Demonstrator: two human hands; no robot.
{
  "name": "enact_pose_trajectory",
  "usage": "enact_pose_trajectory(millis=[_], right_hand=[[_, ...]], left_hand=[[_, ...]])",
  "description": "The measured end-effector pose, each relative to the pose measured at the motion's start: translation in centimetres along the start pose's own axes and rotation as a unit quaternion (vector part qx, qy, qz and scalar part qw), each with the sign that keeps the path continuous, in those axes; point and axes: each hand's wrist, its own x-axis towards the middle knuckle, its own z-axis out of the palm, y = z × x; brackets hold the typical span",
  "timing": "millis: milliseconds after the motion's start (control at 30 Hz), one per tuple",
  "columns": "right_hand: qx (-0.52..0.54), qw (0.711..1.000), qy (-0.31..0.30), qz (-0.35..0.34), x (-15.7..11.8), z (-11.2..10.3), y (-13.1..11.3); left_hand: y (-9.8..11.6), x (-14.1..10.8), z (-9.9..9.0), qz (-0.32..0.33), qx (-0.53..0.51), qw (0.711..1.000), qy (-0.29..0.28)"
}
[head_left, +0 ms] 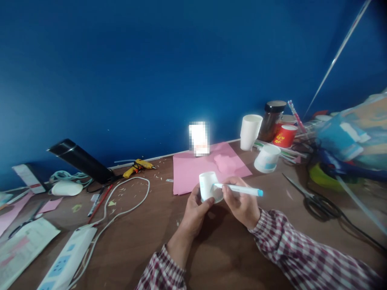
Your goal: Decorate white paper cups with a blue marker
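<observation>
My left hand point(196, 212) is closed round the lower part of a white paper cup point(207, 186), thumb across its front. A pale blue marking shows on the cup's side. In my right hand point(241, 203) is a white marker pen point(243, 189) with a light blue end pointing right. Its tip meets or nearly meets the cup's side; the exact contact is too small to tell. Behind the cup, pink paper sheets point(187, 173) lie on the brown table, with a blurred bright upright object point(199, 139) at their far edge.
At the right are black scissors point(322, 205), a tall white cup point(250, 133), a short white cup point(267, 158), a red cup point(285, 135) and a dark jar point(272, 121). Leftward lie a yellow glue gun point(138, 167), a black cylinder point(81, 161) and a power strip point(68, 257) with its cord.
</observation>
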Motion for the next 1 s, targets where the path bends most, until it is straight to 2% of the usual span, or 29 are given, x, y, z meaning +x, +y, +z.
enact_pose_trajectory(millis=[667,1000], right_hand=[[0.012,0.999,0.018,0.024,0.35,-0.12,0.42],[0.004,1.000,0.028,0.013,0.61,-0.22,0.29]], left_hand=[[0.16,-0.22,0.38,-0.002,-0.014,1.000,0.004],[0.15,-0.25,0.35,-0.005,-0.016,1.000,0.010]])
